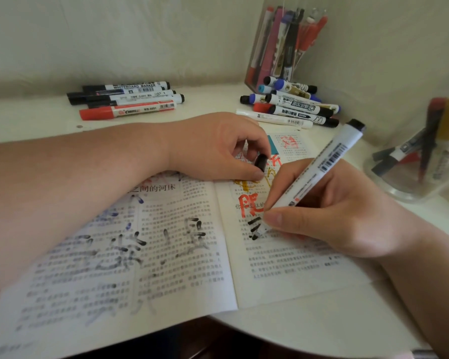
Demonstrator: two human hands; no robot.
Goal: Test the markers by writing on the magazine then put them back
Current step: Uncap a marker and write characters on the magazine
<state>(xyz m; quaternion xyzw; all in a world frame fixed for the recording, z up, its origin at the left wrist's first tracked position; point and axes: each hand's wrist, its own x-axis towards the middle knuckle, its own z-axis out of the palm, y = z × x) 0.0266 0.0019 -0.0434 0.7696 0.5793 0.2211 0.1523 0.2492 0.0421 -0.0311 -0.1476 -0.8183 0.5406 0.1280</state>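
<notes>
A right hand (329, 211) grips a white-barrelled black marker (319, 167), tip on an open printed magazine (145, 268) on a white worktop (322, 330). The left hand (218, 146) pinches a black cap (261, 161). Loose markers (125, 99) lie behind.

The left forearm (75, 190) is shown bare, laid across the view from the left edge, with the wrist held low and the back of the left hand (213, 146) turned upward. Its fingers are curled downward, and a black cap (261, 161) is pinched between thumb and fingertips. The right forearm (430, 268) is seen at the lower right. The right hand (342, 211) is closed in a writing grip on a marker (319, 167), which is pinched near its tip by thumb and forefinger. The two hands are held close together.
</notes>
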